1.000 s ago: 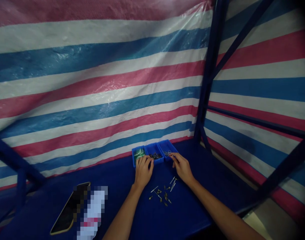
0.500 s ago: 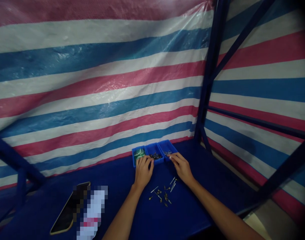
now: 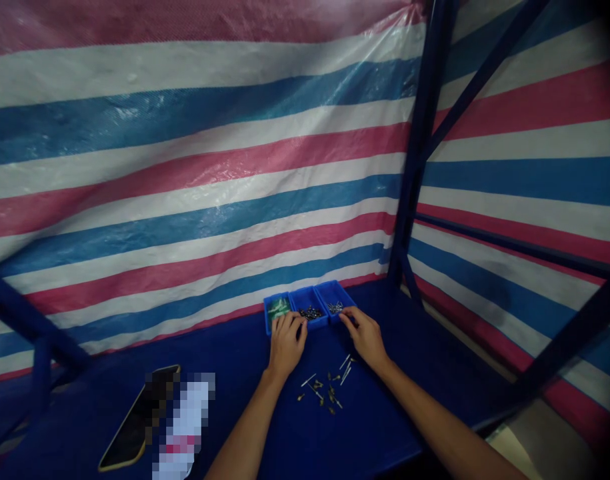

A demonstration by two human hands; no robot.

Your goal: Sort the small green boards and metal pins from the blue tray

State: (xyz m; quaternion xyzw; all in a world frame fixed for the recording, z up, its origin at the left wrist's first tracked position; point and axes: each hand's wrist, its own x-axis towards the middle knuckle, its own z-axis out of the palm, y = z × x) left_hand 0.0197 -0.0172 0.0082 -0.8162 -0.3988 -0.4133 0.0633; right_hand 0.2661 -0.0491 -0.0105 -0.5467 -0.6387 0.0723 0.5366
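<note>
Striped red, white and blue sheeting (image 3: 209, 187) hangs behind our blue table (image 3: 425, 387), where 3 blue bins stand side by side: the left bin (image 3: 267, 324) with green contents (image 3: 278, 306), the middle bin (image 3: 303, 299) with small dark parts (image 3: 311, 313), the right bin (image 3: 333, 289) with silver parts (image 3: 335, 307).

Our left hand (image 3: 287, 340) lies over the left bin's near edge, fingers bent; we cannot tell whether they grip anything. Our right hand (image 3: 367, 337) is at the right bin's near edge, thumb and index finger curled close together; whether a part sits between them, we cannot tell.

Slender pieces like these probably tangle, so we do best to separate just 1 with the fingertips and lift gently. Our wrists should stay clear of the loose pieces (image 3: 331, 393) scattered on the table between our forearms.
</note>
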